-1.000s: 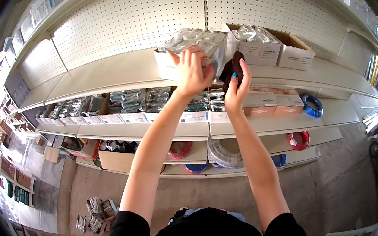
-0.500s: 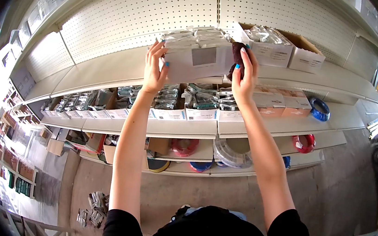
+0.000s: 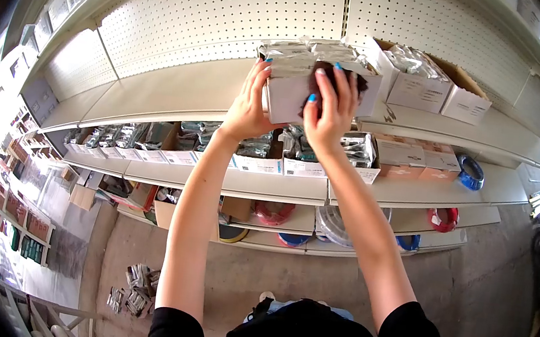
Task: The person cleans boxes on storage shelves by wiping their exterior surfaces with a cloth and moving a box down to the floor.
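In the head view, a white carton (image 3: 285, 97) packed with silver-wrapped packets (image 3: 287, 49) is between the two hands at the upper shelf (image 3: 173, 84), its front tilted toward the person. The left hand (image 3: 250, 106) lies along its left side, fingers extended up the edge; whether this grip pinches the wall, I cannot tell. The right hand (image 3: 332, 109) has its fingers curled over a dark brown cloth (image 3: 354, 83), pressing it against the carton's front, toward the right end.

To the right on the same pale shelf stand two open cartons (image 3: 418, 92), side by side. Perforated back panels (image 3: 220, 23) rise on the far side. The shelf below carries a row of packet-filled white boxes (image 3: 303, 168), then orange-and-white cartons (image 3: 401, 160) and a blue coil (image 3: 471, 173). More packets (image 3: 136, 290) lie on the concrete floor (image 3: 470, 278), near and left.
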Demonstrator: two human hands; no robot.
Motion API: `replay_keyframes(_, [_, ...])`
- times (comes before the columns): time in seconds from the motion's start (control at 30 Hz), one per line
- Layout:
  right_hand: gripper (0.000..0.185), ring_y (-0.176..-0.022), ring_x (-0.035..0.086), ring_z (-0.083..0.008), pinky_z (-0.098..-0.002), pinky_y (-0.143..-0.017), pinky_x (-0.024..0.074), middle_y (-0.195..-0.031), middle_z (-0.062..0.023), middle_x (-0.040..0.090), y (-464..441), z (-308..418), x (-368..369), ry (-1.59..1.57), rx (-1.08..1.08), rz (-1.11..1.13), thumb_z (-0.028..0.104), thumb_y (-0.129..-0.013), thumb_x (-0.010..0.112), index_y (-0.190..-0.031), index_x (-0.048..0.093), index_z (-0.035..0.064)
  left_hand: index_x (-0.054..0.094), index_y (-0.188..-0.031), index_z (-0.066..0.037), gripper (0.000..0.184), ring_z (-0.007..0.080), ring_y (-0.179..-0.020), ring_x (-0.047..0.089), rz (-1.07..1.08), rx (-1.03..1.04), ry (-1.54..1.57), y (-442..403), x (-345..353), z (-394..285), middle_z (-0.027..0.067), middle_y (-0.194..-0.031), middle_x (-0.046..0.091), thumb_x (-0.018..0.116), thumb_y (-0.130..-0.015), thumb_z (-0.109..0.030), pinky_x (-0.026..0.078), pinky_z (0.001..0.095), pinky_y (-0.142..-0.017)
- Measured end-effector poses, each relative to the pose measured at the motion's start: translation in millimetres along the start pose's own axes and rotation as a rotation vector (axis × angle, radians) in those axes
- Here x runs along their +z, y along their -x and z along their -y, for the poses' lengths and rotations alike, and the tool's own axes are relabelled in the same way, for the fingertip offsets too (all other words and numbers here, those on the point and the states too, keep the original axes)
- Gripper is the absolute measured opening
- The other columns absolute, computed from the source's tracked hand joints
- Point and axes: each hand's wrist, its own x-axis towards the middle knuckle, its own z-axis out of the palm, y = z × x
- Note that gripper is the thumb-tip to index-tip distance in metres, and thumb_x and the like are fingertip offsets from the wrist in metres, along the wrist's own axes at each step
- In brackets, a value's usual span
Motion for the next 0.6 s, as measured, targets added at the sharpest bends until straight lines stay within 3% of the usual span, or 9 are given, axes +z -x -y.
replay_keyframes(0.07, [0.046, -0.129, 0.041, -0.0367, -0.0563, -0.108, 0.0194, -0.136, -0.0084, 0.049, 4.4, 18.2, 10.8, -0.021, -0.055, 0.058, 0.019, -0.077, 0.057, -0.123, 0.061, 0.0204, 0.025, -0.137, 0.006, 0.100, 0.0471, -0.132, 0.032, -0.010, 0.013, -0.024, 3.0, 3.3, 5.6, 0.0283, -0.140, 0.034, 0.083, -0.063, -0.029, 0.031, 0.0511, -0.109])
replay_keyframes(0.23, [0.051, -0.127, 0.043, -0.0352, -0.0641, -0.099, 0.0306, -0.141, -0.0060, 0.045, 12.2, 54.1, 29.1, -0.013, -0.184, 0.168, 0.023, -0.072, 0.065, -0.123, 0.060, 0.0286, 0.036, -0.134, 0.005, 0.075, 0.0468, -0.131, 0.033, 0.066, -0.097, 0.043, 2.1, -9.0, 1.1, 0.0264, -0.139, 0.036, 0.071, -0.074, -0.024, 0.031, 0.0515, -0.108])
replay_keyframes(0.37, [0.043, -0.123, 0.047, -0.0336, -0.0604, -0.099, 0.0341, -0.139, -0.0046, 0.047, 12.5, 32.2, 20.6, 0.072, -0.327, 0.228, 0.027, -0.080, 0.060, -0.123, 0.060, 0.0298, 0.033, -0.136, 0.004, 0.088, 0.0461, -0.131, 0.033, 0.047, -0.119, -0.042, 5.0, -5.5, -0.8, 0.0262, -0.142, 0.032, 0.080, -0.065, -0.018, 0.035, 0.0504, -0.106])
replay_keyframes(0.4, [0.041, -0.122, 0.048, -0.0334, -0.0589, -0.101, 0.0337, -0.137, -0.0046, 0.048, 10.4, 27.6, 16.9, 0.084, -0.322, 0.188, 0.029, -0.083, 0.056, -0.123, 0.059, 0.0305, 0.029, -0.138, 0.003, 0.095, 0.0449, -0.131, 0.034, 0.021, -0.160, 0.065, 6.3, -3.6, -0.6, 0.0269, -0.142, 0.032, 0.083, -0.062, -0.017, 0.038, 0.0486, -0.104])
replay_keyframes(0.47, [0.053, -0.124, 0.046, -0.0346, -0.0588, -0.103, 0.0310, -0.137, -0.0068, 0.047, 10.3, 9.8, 2.6, 0.154, -0.254, 0.208, 0.022, -0.077, 0.064, -0.128, 0.057, 0.0316, 0.019, -0.142, 0.002, 0.116, 0.0407, -0.128, 0.040, -0.002, -0.174, 0.131, 6.9, -0.9, 0.1, 0.0289, -0.142, 0.030, 0.091, -0.053, -0.018, 0.048, 0.0427, -0.098])
replay_keyframes(0.53, [0.065, -0.128, 0.042, -0.0371, -0.0595, -0.104, 0.0288, -0.140, -0.0095, 0.043, 10.3, -13.4, -7.4, 0.178, -0.170, 0.173, 0.014, -0.071, 0.070, -0.131, 0.055, 0.0322, 0.019, -0.142, 0.003, 0.115, 0.0402, -0.126, 0.043, -0.008, -0.157, 0.120, 6.6, -0.2, 1.0, 0.0289, -0.142, 0.030, 0.091, -0.055, -0.020, 0.049, 0.0421, -0.097])
replay_keyframes(0.6, [0.063, -0.130, 0.038, -0.0413, -0.0613, -0.105, 0.0263, -0.142, -0.0116, 0.040, 10.5, -35.9, -15.8, 0.195, -0.127, 0.129, 0.011, -0.074, 0.065, -0.133, 0.052, 0.0297, 0.019, -0.142, 0.003, 0.115, 0.0396, -0.124, 0.046, -0.016, -0.143, 0.106, 7.5, -0.5, 0.5, 0.0289, -0.143, 0.029, 0.091, -0.056, -0.023, 0.050, 0.0414, -0.095])
